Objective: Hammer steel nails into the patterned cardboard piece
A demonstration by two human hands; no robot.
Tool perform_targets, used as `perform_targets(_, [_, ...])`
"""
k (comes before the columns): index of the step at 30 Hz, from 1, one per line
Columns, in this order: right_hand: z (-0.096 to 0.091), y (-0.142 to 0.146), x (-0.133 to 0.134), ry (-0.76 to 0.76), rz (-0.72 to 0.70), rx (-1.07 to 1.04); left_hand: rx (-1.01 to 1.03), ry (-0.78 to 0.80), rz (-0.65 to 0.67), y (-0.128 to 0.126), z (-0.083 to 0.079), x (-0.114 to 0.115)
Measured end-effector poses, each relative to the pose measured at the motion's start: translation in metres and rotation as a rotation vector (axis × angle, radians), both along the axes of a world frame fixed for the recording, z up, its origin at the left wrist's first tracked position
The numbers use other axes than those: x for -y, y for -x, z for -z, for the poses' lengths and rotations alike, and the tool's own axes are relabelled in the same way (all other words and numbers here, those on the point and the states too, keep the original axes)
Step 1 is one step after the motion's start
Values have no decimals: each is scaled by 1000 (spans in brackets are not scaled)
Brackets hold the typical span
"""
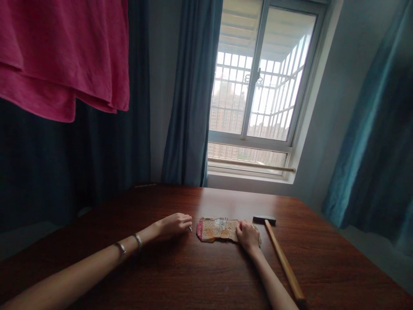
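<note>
A worn, patterned piece of board (209,230) with a pink left end and ragged edges lies flat on the table. Several thin nails (223,221) stand upright in a row near its middle. My right hand (248,236) rests on the board's right end with its fingers curled onto it. To the left of the board, apart from it, my left hand (176,224) is low over the table with its fingers closed. Small shiny nails (190,228) poke out at its fingertips; their other ends are hidden. Two bracelets circle my left wrist.
A hammer (284,262) with a long wooden handle and dark head lies right of my right hand, its handle towards me. The brown wooden table (193,275) reaches towards a window (254,86) and blue curtains (190,94). A pink cloth (71,56) hangs upper left.
</note>
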State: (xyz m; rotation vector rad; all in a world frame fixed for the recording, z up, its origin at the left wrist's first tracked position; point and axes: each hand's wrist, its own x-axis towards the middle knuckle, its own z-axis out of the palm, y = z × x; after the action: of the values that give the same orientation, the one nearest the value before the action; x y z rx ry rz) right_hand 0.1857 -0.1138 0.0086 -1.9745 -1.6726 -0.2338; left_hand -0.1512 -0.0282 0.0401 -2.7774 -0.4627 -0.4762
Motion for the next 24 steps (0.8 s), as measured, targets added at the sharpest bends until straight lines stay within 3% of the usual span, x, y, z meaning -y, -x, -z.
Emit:
perform_targets(2, [-2, -3, 0, -18, -14, -105, 29, 143, -6, -10, -1, 3])
perform_targets(5, [-5, -4, 1, -111, -73, -282, 305, 404, -165, -35, 1, 8])
perform_targets(8, [-9, 6, 4, -243, -246, -404, 566, 611, -283, -68, 6, 13])
perform_targets(11, [-13, 23, 8, -263, -407, -524, 686, 796, -285, -99, 8, 21])
perform_targets(17, [-17, 37, 12, -189, -572, -672, 648, 857, -212, -140, 6, 42])
perform_targets(24, [-14, 29, 8, -210, -519, -728, 631, 878, -172, -153, 10, 41])
